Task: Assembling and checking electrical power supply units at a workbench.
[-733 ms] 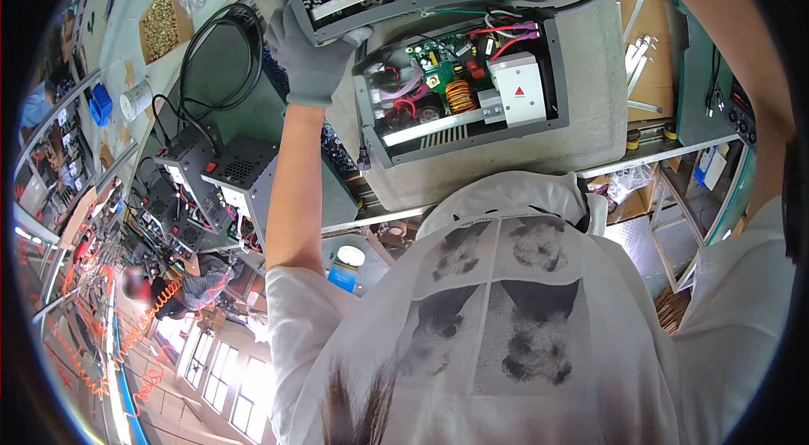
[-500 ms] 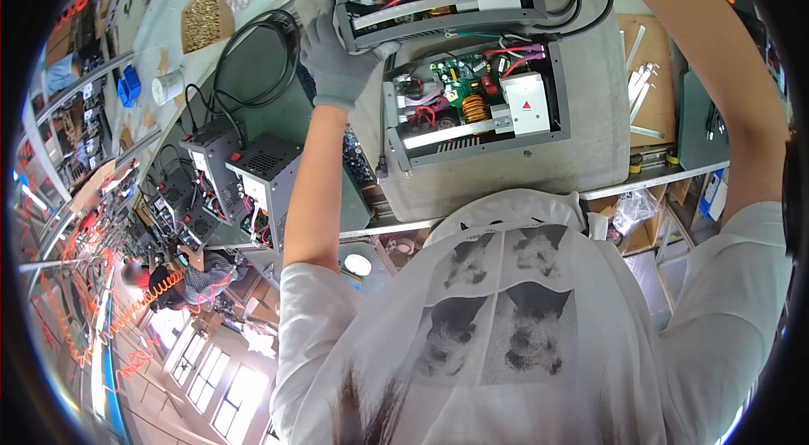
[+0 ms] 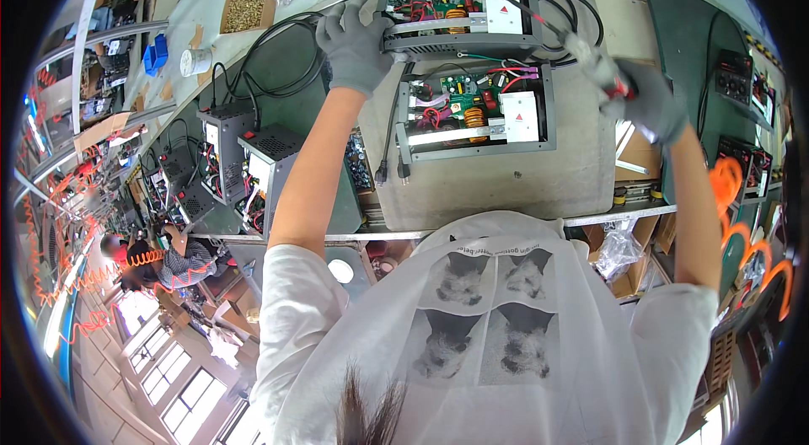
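Toward the far edge of the grey mat [image 3: 506, 188], the gloved left hand [image 3: 356, 53] lies open, fingers spread, against the left end of the far case [image 3: 459, 22]. From the right, the gloved right hand [image 3: 656, 101] grips a powered driver [image 3: 592, 61], its long bit over that case's white panel [image 3: 503, 17] (contact unclear). Just nearer sits another open case [image 3: 476, 114].

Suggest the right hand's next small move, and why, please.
Perhaps the grey-gloved right hand should draw the grey, blurred handheld tool rightward, because in view its thin shaft overlaps the white rectangular panel of the far grey metal unit, risking contact.
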Demonstrator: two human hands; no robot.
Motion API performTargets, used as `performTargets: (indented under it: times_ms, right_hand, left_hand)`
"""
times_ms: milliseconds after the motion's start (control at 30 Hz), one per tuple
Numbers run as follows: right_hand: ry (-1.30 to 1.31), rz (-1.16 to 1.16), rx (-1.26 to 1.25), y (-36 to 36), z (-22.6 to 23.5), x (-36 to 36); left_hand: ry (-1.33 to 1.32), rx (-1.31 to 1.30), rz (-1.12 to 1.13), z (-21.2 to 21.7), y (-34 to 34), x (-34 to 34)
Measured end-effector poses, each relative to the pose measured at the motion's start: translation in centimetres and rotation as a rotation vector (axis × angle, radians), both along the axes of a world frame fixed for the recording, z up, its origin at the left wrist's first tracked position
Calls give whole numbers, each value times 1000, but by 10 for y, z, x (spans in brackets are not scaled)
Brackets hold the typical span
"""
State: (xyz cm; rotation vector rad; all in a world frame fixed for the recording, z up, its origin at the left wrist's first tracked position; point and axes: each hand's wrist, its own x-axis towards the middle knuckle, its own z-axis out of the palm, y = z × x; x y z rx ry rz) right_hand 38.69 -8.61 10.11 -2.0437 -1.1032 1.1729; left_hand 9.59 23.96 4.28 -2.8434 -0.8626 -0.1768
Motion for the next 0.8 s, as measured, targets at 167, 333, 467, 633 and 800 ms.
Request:
performTargets:
  times_ms: [167, 333, 467, 633, 800]
  right_hand:
    - [265, -274, 44, -77, -25, -54]
    - [451, -503, 75, -95, -49, -76]
    - [633, -621, 132, -91, -65, -69]
    - [788, -626, 132, -104, -93, -69]
    - [946, -707, 111, -134, -112, -85]
  left_hand:
    - [-86, 44, -34, -10, 4, -6]
    - [-9, -64, -8, -7, 9, -9]
    - [-177, -164, 109, -19, 6, -20]
    - [-232, -160, 82, -25, -8, -37]
    - [-155, -24, 59, -23, -14, -26]
